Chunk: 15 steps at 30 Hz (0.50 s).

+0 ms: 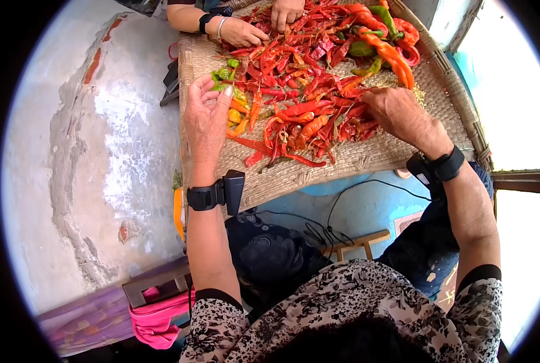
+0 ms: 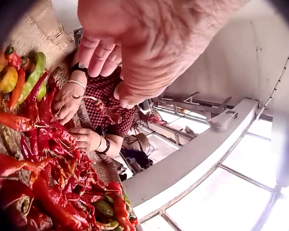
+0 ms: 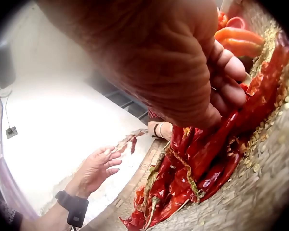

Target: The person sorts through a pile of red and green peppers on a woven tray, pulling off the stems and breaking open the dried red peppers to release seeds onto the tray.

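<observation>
Red chili peppers point(image 1: 306, 115), many wrinkled and dried, lie heaped on a woven tray point(image 1: 366, 160). My left hand point(image 1: 206, 124) is raised over the tray's left edge, thumb apart from the loosely bent fingers. Just beyond its fingertips, the left wrist view shows a dried chili with its stem point(image 2: 106, 110). Green and yellow peppers point(image 1: 236, 115) lie beside this hand. My right hand point(image 1: 400, 115) is down at the heap's right edge. Its bent fingers and thumb pinch at a long, shiny red chili point(image 3: 250, 108), partly hiding their contact.
Across the tray, another person's two hands point(image 1: 245, 31) work in the heap. Large fresh orange-red peppers point(image 1: 391, 57) lie at the far right, with loose seeds point(image 3: 255, 154) nearby. A worn wall point(image 1: 124, 121) stands left; a wooden stool point(image 1: 360, 242) and black cables point(image 1: 327, 230) are below.
</observation>
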Motion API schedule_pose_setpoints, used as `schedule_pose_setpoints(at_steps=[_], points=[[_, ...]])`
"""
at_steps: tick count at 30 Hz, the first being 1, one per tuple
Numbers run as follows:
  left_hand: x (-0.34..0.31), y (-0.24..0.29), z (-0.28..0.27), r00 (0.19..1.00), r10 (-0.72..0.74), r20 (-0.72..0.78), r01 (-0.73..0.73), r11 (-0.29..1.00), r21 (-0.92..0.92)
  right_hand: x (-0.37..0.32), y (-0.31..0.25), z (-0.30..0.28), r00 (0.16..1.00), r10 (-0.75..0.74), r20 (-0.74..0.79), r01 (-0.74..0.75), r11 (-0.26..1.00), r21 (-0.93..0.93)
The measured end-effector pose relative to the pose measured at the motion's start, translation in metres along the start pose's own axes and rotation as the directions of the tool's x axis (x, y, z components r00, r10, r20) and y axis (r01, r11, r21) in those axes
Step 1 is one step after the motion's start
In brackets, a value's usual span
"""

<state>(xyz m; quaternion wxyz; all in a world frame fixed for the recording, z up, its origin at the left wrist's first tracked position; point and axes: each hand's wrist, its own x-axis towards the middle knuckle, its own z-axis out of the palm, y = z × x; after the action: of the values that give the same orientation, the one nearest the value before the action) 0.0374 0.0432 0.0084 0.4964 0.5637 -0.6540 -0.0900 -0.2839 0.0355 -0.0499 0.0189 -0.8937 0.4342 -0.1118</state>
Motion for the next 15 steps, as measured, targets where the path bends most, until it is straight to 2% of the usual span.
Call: schedule_pose_setpoints(at_steps=[1, 2, 3, 4, 6, 7, 9, 10, 11, 13, 15], points=[[-0.003, -0.003, 0.0, 1.0, 0.002, -0.001, -0.002, 1.0, 0.0, 0.0, 0.001, 0.0, 1.0, 0.0, -0.002, 0.0, 1.0, -0.001], [-0.01, -0.01, -0.001, 0.977, -0.099, 0.19, 0.075, 0.989, 0.128, 0.0, 0.003, 0.002, 1.0, -0.01, -0.008, 0.01, 1.0, 0.006], [-0.019, -0.017, -0.002, 0.907, -0.218, 0.36, 0.124, 0.956, 0.266, 0.0, 0.004, 0.003, 1.0, -0.019, -0.012, 0.019, 1.0, 0.014], [-0.03, -0.021, 0.0, 0.907, -0.217, 0.361, 0.123, 0.956, 0.267, 0.001, 0.005, 0.005, 1.0, -0.017, -0.013, 0.017, 1.0, 0.015], [-0.052, -0.024, 0.005, 0.78, -0.348, 0.52, 0.152, 0.911, 0.383, 0.002, 0.007, 0.007, 1.0, -0.022, -0.003, 0.022, 1.0, -0.012], [-0.056, -0.025, 0.005, 0.778, -0.348, 0.522, 0.152, 0.912, 0.382, 0.0, 0.006, 0.007, 1.0, -0.02, -0.002, 0.02, 1.0, -0.012], [-0.061, -0.027, 0.004, 0.719, -0.453, 0.527, 0.336, 0.891, 0.307, 0.0, 0.004, 0.004, 1.0, -0.013, -0.026, 0.013, 1.0, -0.009], [-0.062, -0.03, 0.002, 0.744, -0.442, 0.5, 0.387, 0.896, 0.217, 0.0, 0.004, 0.005, 1.0, -0.013, -0.026, 0.013, 1.0, -0.008], [-0.061, -0.031, -0.003, 0.744, -0.443, 0.5, 0.387, 0.896, 0.218, -0.001, 0.004, 0.006, 0.999, -0.015, -0.034, 0.015, 1.0, -0.006], [-0.053, -0.023, -0.012, 0.778, -0.398, 0.486, 0.453, 0.891, 0.004, 0.0, 0.004, 0.006, 0.999, -0.017, -0.046, 0.017, 1.0, -0.004], [-0.042, -0.013, -0.021, 0.777, -0.422, 0.468, 0.441, 0.894, 0.075, -0.001, 0.004, 0.006, 0.999, -0.016, -0.027, 0.016, 1.0, 0.001]])
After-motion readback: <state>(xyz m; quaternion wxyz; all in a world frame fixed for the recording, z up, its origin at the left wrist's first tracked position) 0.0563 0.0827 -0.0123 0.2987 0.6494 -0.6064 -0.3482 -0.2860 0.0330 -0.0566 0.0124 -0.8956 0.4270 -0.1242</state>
